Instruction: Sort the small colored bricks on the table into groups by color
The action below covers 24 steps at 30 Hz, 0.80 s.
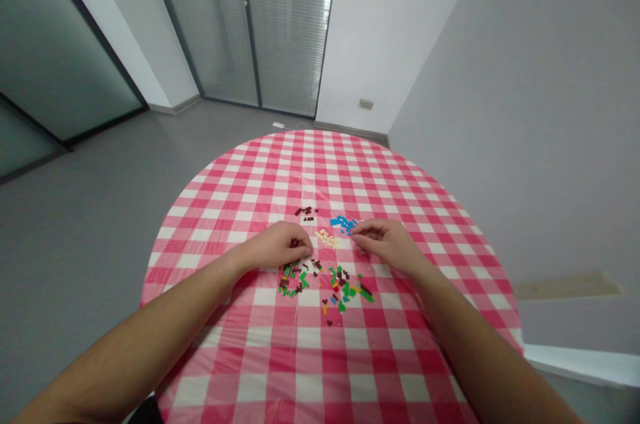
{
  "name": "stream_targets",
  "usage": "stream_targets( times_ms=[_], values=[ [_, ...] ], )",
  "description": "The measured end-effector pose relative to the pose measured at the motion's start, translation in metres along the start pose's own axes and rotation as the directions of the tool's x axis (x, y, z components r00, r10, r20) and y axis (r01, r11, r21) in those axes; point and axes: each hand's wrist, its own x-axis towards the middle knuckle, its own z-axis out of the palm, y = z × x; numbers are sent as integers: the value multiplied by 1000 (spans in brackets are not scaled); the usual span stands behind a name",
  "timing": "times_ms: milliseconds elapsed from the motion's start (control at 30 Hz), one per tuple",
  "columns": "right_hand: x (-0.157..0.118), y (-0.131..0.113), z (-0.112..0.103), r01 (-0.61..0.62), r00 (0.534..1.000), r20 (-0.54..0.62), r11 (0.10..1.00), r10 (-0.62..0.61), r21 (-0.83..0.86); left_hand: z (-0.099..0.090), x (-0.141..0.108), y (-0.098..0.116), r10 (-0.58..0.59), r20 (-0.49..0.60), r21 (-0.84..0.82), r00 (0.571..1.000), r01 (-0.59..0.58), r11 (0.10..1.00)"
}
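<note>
Small building bricks lie on a round table in several groups. My left hand (280, 245) rests just above the mixed green and brown bricks (294, 279), its fingers curled together; whatever they may hold is too small to make out. At the right edge of the blue pile (343, 224), my right hand (384, 241) has thumb and fingertips pinched near the bricks, and a held piece cannot be made out. Cream bricks (327, 239) lie between the two hands. Farther back is a small dark brown group (307, 213). Nearer me spreads a mixed pile (345, 283) of green, brown, yellow and red bricks.
A red and white checked cloth (310, 384) covers the round table. Beyond it stand glass doors with blinds (290, 31) and grey-white walls. A white object (279, 125) lies on the floor behind the table's far edge.
</note>
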Motion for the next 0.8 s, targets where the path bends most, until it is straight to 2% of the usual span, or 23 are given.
stream_targets(
  times_ms=[233,567,700,800],
  values=[
    [4,3,-1,-5,999,-43,987,12,159,1,0,-1,-1,-6,-16,1000,0,1000],
    [7,9,-5,11,996,-85,901,28,433,1,-1,-2,4,-12,-20,1000,-5,1000],
    [5,13,-6,6,999,-39,876,15,482,1,-1,-2,2,-9,-22,1000,-2,1000],
    [4,12,-6,49,998,-63,877,-22,478,1,-1,-2,0,-8,-22,1000,-1,1000]
  ],
)
